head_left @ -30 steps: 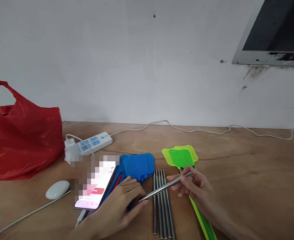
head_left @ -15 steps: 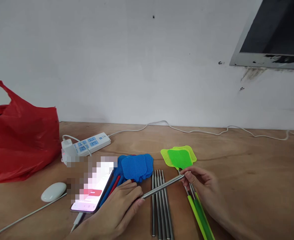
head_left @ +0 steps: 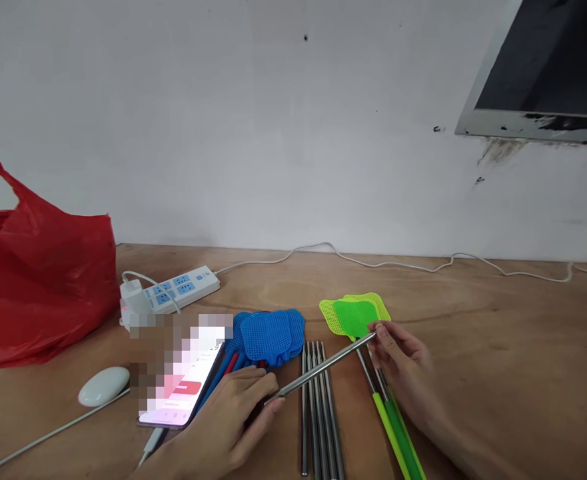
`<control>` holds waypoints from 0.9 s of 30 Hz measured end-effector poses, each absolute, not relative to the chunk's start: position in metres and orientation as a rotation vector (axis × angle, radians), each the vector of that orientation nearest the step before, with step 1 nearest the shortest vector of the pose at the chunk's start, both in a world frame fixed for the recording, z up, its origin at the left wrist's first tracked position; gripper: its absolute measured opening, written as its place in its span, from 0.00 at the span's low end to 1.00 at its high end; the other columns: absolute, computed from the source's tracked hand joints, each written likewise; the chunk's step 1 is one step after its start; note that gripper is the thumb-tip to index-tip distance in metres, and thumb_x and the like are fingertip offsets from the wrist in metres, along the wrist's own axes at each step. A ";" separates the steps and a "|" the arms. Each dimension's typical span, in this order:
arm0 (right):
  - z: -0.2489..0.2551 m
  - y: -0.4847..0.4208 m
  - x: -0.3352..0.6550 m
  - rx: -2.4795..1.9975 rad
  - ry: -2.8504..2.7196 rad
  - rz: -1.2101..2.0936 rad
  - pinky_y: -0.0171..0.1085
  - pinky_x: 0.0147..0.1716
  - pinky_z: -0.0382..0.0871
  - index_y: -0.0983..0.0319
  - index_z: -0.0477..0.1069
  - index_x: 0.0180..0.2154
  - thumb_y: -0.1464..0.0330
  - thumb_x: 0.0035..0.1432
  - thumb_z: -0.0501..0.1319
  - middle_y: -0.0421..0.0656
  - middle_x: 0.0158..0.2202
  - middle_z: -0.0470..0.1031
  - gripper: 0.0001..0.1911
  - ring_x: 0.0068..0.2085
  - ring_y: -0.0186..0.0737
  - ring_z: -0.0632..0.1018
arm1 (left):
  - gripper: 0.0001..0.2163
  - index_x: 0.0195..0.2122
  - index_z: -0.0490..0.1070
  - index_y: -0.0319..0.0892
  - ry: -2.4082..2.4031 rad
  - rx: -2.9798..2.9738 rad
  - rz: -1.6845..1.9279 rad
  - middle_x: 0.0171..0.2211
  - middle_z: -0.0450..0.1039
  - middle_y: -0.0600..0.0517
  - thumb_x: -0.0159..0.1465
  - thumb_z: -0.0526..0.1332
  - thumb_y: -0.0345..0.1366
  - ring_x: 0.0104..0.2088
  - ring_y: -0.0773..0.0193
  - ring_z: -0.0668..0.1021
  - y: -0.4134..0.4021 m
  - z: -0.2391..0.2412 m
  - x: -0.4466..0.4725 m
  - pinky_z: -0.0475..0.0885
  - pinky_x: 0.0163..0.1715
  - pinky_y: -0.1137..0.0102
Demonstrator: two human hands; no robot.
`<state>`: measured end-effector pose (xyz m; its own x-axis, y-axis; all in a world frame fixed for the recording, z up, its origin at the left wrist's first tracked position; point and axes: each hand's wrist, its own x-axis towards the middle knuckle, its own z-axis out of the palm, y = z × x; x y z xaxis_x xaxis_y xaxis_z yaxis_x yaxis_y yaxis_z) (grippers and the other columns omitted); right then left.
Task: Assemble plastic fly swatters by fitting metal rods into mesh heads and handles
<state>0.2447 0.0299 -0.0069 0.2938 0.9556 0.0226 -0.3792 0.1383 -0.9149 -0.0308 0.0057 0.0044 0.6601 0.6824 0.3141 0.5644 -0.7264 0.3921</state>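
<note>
A thin metal rod (head_left: 323, 366) slants up to the right between my two hands. My left hand (head_left: 233, 417) is closed on its lower end, thumb against the rod. The upper end is pinched between the thumb and fingers of my right hand (head_left: 408, 363). Several matching metal rods (head_left: 322, 413) lie side by side on the table beneath. Below my right hand lie green fly swatters (head_left: 356, 317) with metal shafts and green handles. Behind my left hand is a pile of blue fly swatters (head_left: 268, 337); their blue and red handles are partly hidden.
Left of the swatters stands a lit phone (head_left: 178, 393) on a cable. A white mouse-shaped object (head_left: 104, 387), a power strip (head_left: 186, 288) and a red plastic bag (head_left: 43, 280) are further left. A white cord (head_left: 388, 266) runs along the wall.
The rod's upper end and my right hand have risen slightly, so the rod slants more steeply. Its lower end now shows between my left thumb and fingers.
</note>
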 end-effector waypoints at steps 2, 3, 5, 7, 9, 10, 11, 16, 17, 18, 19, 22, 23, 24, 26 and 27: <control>-0.006 0.029 0.244 -0.988 -0.743 1.140 0.29 0.21 0.70 0.62 0.80 0.32 0.57 0.39 0.78 0.41 0.26 0.77 0.20 0.24 0.32 0.73 | 0.12 0.33 0.63 0.44 1.040 2.614 0.680 0.28 0.69 0.53 0.74 0.46 0.35 0.28 0.61 0.73 0.007 0.004 -0.032 0.65 0.29 0.68; -0.005 0.029 0.244 -0.992 -0.732 1.154 0.29 0.22 0.71 0.62 0.80 0.33 0.58 0.39 0.79 0.41 0.26 0.78 0.20 0.25 0.33 0.75 | 0.12 0.33 0.63 0.44 1.054 2.606 0.696 0.28 0.70 0.53 0.73 0.47 0.35 0.29 0.60 0.74 0.008 0.003 -0.032 0.65 0.29 0.68; -0.004 0.029 0.244 -0.986 -0.702 1.162 0.29 0.22 0.72 0.61 0.79 0.33 0.60 0.37 0.80 0.40 0.26 0.79 0.21 0.27 0.35 0.77 | 0.10 0.36 0.64 0.44 1.084 2.581 0.708 0.29 0.71 0.53 0.74 0.48 0.36 0.29 0.60 0.75 0.009 0.003 -0.033 0.65 0.30 0.68; -0.005 0.029 0.245 -0.974 -0.685 1.143 0.29 0.21 0.72 0.60 0.76 0.33 0.62 0.36 0.80 0.40 0.27 0.80 0.22 0.27 0.36 0.79 | 0.10 0.37 0.65 0.45 1.109 2.556 0.698 0.30 0.72 0.53 0.74 0.47 0.37 0.30 0.60 0.76 0.009 0.002 -0.034 0.65 0.30 0.68; -0.007 0.029 0.246 -0.979 -0.690 1.105 0.30 0.21 0.73 0.59 0.74 0.32 0.61 0.37 0.80 0.41 0.28 0.81 0.22 0.28 0.38 0.80 | 0.11 0.38 0.65 0.45 1.133 2.543 0.679 0.30 0.72 0.53 0.75 0.47 0.38 0.31 0.59 0.77 0.009 0.001 -0.034 0.65 0.30 0.68; -0.008 0.029 0.247 -0.991 -0.700 1.074 0.31 0.21 0.73 0.59 0.74 0.33 0.60 0.39 0.79 0.41 0.28 0.81 0.22 0.28 0.39 0.80 | 0.11 0.39 0.65 0.45 1.145 2.539 0.670 0.30 0.73 0.53 0.75 0.47 0.38 0.31 0.58 0.77 0.009 0.000 -0.033 0.65 0.31 0.68; -0.009 0.029 0.247 -1.009 -0.718 1.040 0.31 0.22 0.73 0.59 0.74 0.34 0.58 0.41 0.78 0.42 0.29 0.82 0.21 0.29 0.40 0.81 | 0.11 0.39 0.65 0.45 1.155 2.537 0.664 0.31 0.73 0.53 0.75 0.47 0.38 0.32 0.58 0.78 0.009 -0.001 -0.033 0.65 0.31 0.68; -0.013 0.027 0.249 -1.081 -0.948 0.958 0.34 0.22 0.72 0.61 0.76 0.45 0.53 0.52 0.70 0.46 0.33 0.83 0.24 0.29 0.41 0.79 | 0.10 0.42 0.65 0.46 1.194 2.530 0.654 0.32 0.76 0.53 0.76 0.45 0.38 0.32 0.57 0.80 0.009 -0.005 -0.035 0.66 0.31 0.67; -0.013 0.026 0.249 -1.081 -0.984 0.978 0.33 0.20 0.71 0.61 0.75 0.48 0.53 0.53 0.69 0.45 0.30 0.82 0.26 0.26 0.39 0.77 | 0.10 0.42 0.64 0.46 1.204 2.535 0.654 0.32 0.76 0.53 0.76 0.45 0.38 0.32 0.56 0.80 0.009 -0.006 -0.036 0.66 0.31 0.67; -0.013 0.025 0.248 -1.083 -1.010 1.001 0.33 0.18 0.68 0.62 0.74 0.51 0.53 0.54 0.69 0.43 0.26 0.81 0.28 0.23 0.37 0.74 | 0.10 0.42 0.64 0.46 1.212 2.544 0.655 0.32 0.76 0.53 0.76 0.45 0.38 0.32 0.56 0.80 0.009 -0.007 -0.036 0.66 0.30 0.67; -0.013 0.024 0.248 -1.093 -1.033 1.025 0.32 0.17 0.65 0.63 0.72 0.54 0.52 0.54 0.68 0.41 0.22 0.79 0.31 0.20 0.35 0.71 | 0.11 0.42 0.64 0.46 1.216 2.557 0.656 0.31 0.76 0.53 0.76 0.45 0.38 0.31 0.56 0.80 0.009 -0.007 -0.036 0.66 0.29 0.67; -0.013 0.021 0.247 -1.158 -1.095 1.070 0.31 0.14 0.59 0.67 0.67 0.61 0.51 0.53 0.67 0.35 0.12 0.70 0.39 0.14 0.33 0.64 | 0.12 0.42 0.65 0.45 1.212 2.613 0.656 0.29 0.76 0.52 0.76 0.44 0.37 0.29 0.56 0.80 0.009 -0.008 -0.036 0.66 0.27 0.67; -0.013 0.020 0.247 -1.182 -1.101 1.073 0.31 0.14 0.56 0.68 0.66 0.61 0.51 0.53 0.67 0.34 0.11 0.68 0.41 0.13 0.33 0.62 | 0.13 0.42 0.66 0.45 1.210 2.634 0.655 0.28 0.76 0.52 0.76 0.43 0.37 0.28 0.56 0.80 0.009 -0.007 -0.035 0.66 0.27 0.67; -0.013 0.019 0.247 -1.200 -1.101 1.073 0.31 0.13 0.54 0.69 0.66 0.61 0.50 0.53 0.66 0.33 0.09 0.66 0.41 0.12 0.32 0.61 | 0.14 0.41 0.66 0.45 1.212 2.652 0.655 0.28 0.76 0.52 0.76 0.43 0.36 0.27 0.56 0.80 0.009 -0.007 -0.035 0.66 0.26 0.67; -0.013 0.017 0.247 -1.221 -1.091 1.053 0.31 0.13 0.50 0.69 0.68 0.61 0.50 0.53 0.65 0.32 0.08 0.62 0.41 0.12 0.31 0.57 | 0.14 0.39 0.67 0.44 1.221 2.683 0.671 0.26 0.76 0.52 0.76 0.43 0.36 0.26 0.57 0.79 0.010 -0.006 -0.034 0.66 0.26 0.68; -0.012 0.016 0.247 -1.228 -1.087 1.033 0.31 0.13 0.49 0.69 0.69 0.60 0.50 0.53 0.65 0.32 0.07 0.61 0.40 0.12 0.30 0.55 | 0.15 0.39 0.67 0.44 1.226 2.694 0.688 0.25 0.75 0.52 0.75 0.43 0.35 0.25 0.57 0.78 0.010 -0.006 -0.033 0.65 0.25 0.68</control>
<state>0.2469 0.0161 -0.0122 0.1868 0.9803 0.0641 -0.0144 0.0679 -0.9976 -0.0334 0.0097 -0.0061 0.5729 0.7369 0.3588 0.6905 -0.6698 0.2731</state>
